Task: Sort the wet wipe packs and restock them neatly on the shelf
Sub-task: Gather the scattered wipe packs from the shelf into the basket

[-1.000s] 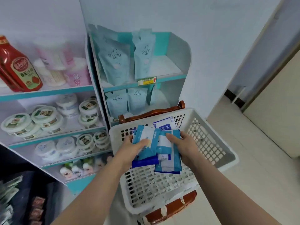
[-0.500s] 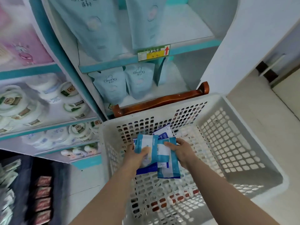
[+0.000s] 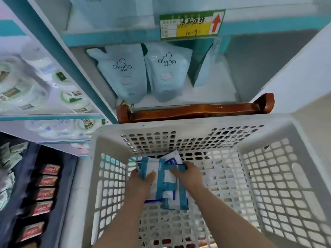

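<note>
Both hands have sunk lower into the white basket [image 3: 195, 123] compared with a second ago, and the view has swung in much closer to the shelf, so the top row of pouches is mostly cut off now. Left hand [image 3: 141, 183] is grasping the left edge of the bundle of wet wipe packs [image 3: 162, 178], thumb on the front and the other fingers tucked behind. Right hand [image 3: 190, 178] has the right side of the same bundle, thumb pressed across the front, fingers wrapped behind it. The packs are blue and white, fanned out a bit, sitting in the middle of the frame inside the basket near its far wall (can't tell if the bottom one touches the basket floor). One white pack [image 3: 172, 158] with "75" printed on it pokes out behind the others at the top. Just past the basket rim there's a brown wooden bar [image 3: 195, 111], and beyond that the shelf [image 3: 211, 94] with two pale blue pouches [image 3: 166, 72] standing side by side. A green and yellow price label [image 3: 191, 24] with a red arrow sits on the shelf edge above them. Round tubs [image 3: 75, 99] are at the left of the frame, blurry, and red packets [image 3: 45, 194] are lined up in the lower left.
</note>
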`<state>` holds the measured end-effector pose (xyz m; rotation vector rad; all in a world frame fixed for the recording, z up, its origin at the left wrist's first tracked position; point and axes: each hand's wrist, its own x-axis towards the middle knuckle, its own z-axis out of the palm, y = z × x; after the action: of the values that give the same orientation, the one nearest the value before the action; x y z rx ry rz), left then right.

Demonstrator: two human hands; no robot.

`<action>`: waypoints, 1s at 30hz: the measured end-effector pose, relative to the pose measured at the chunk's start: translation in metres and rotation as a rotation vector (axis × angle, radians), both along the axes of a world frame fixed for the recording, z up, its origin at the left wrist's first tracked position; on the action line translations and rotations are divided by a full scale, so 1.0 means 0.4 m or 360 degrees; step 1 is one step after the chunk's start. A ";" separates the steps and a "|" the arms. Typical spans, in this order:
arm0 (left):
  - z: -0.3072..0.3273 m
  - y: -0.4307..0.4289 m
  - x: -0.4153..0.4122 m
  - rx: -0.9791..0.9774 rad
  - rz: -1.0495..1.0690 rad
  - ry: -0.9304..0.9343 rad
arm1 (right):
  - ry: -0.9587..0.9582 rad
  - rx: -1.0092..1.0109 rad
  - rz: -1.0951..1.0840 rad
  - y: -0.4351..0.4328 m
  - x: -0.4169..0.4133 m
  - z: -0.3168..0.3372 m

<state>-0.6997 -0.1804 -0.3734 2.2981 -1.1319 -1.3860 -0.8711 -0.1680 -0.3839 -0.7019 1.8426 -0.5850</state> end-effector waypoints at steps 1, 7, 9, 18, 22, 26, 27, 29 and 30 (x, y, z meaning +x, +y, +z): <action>0.007 0.005 -0.003 -0.0081 -0.0093 -0.0132 | 0.0164 -0.0049 0.0147 -0.001 0.003 0.010; 0.162 0.005 -0.013 -0.0512 -0.0630 -0.0760 | 0.0563 -0.0416 0.0662 -0.010 0.022 0.177; 0.242 0.002 -0.001 -0.0700 -0.0779 -0.0939 | 0.0683 -0.0534 0.0904 -0.017 0.039 0.255; 0.642 0.085 0.253 -0.1311 -0.0543 -0.1423 | 0.0884 -0.1246 0.1417 -0.055 0.269 0.640; 0.755 0.156 0.441 -0.1364 -0.0318 -0.1495 | 0.0886 -0.1562 0.1549 -0.052 0.467 0.756; 0.841 0.232 0.670 -0.1320 -0.0078 -0.1624 | 0.0753 -0.1826 0.1639 -0.028 0.721 0.862; 0.856 0.250 0.732 -0.1309 -0.0024 -0.1633 | 0.0727 -0.1869 0.1661 -0.021 0.789 0.882; 0.880 0.280 0.861 -0.1293 0.0067 -0.1662 | 0.0695 -0.1913 0.1697 -0.012 0.929 0.913; 0.892 0.291 0.924 -0.1283 0.0111 -0.1687 | 0.0674 -0.1930 0.1708 -0.009 0.997 0.926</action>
<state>-0.3301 -0.0639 -0.0166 2.2768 -1.4219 0.4502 -0.4723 -0.1715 -0.0135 -2.5266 0.9732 -0.7868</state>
